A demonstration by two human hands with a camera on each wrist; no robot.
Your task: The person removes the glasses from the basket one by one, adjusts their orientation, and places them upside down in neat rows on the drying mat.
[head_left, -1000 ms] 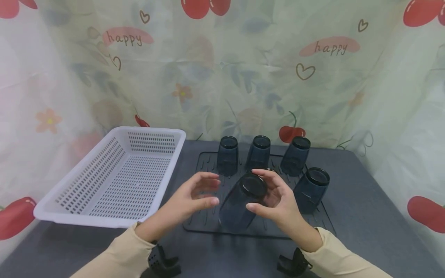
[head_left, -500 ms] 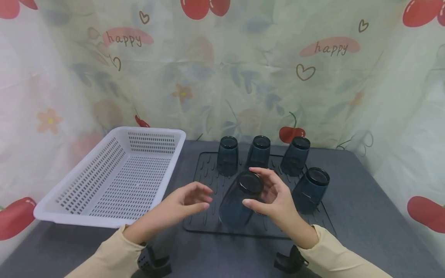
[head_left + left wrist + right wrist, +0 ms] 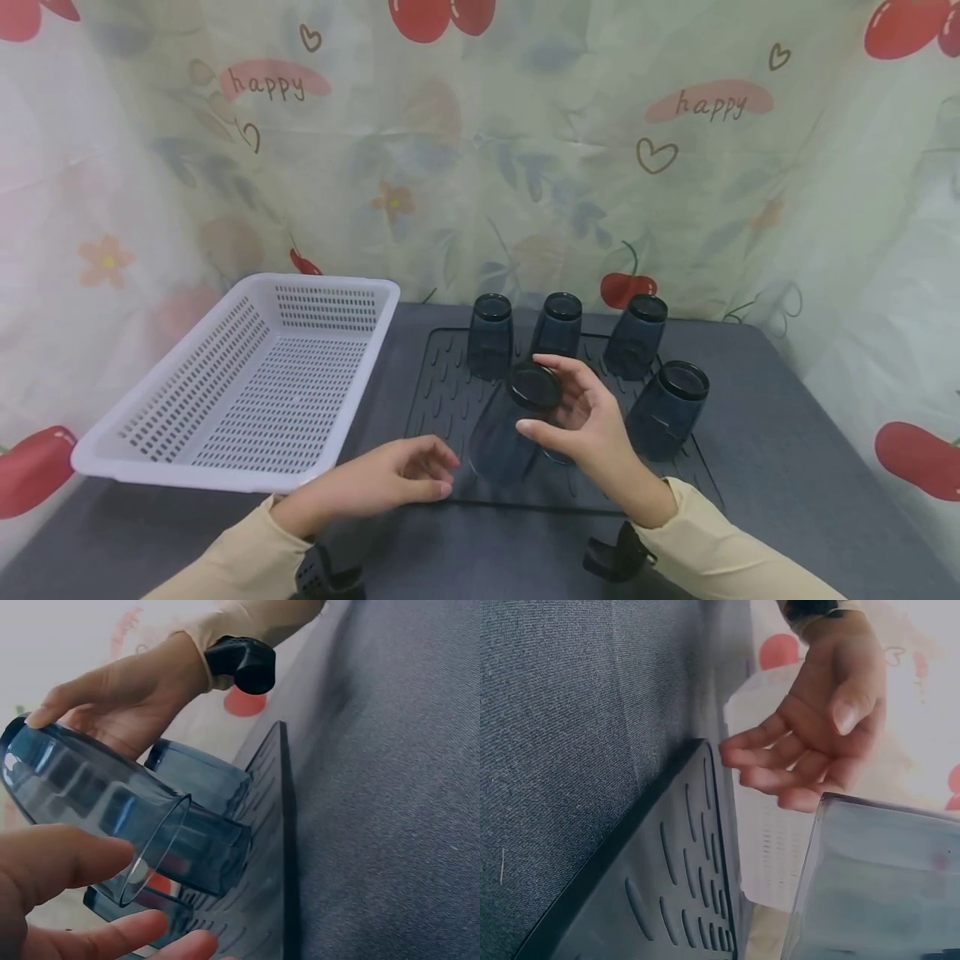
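Note:
My right hand (image 3: 588,425) pinches a dark blue drinking glass (image 3: 502,437) between thumb and fingers near its base. The glass is upside down and tilted, its mouth low and to the left over the black drying mat (image 3: 442,396). In the left wrist view the open rim of this glass (image 3: 82,784) hangs apart from the mat. My left hand (image 3: 378,479) is beside the mouth, its fingers loosely bent and holding nothing. The right wrist view shows that left hand (image 3: 821,720) with its palm turned toward the glass.
Upside-down glasses stand at the mat's back left (image 3: 491,337), back middle (image 3: 557,325), back right (image 3: 635,337) and right side (image 3: 667,412). Another is mostly hidden behind the right hand. A white perforated basket (image 3: 352,392) stands left on the grey tabletop (image 3: 757,400). A patterned curtain (image 3: 480,208) hangs behind.
My left hand has drawn back from the glass and sunk toward the mat's front edge. The right hand has shifted slightly left and up, carrying the glass.

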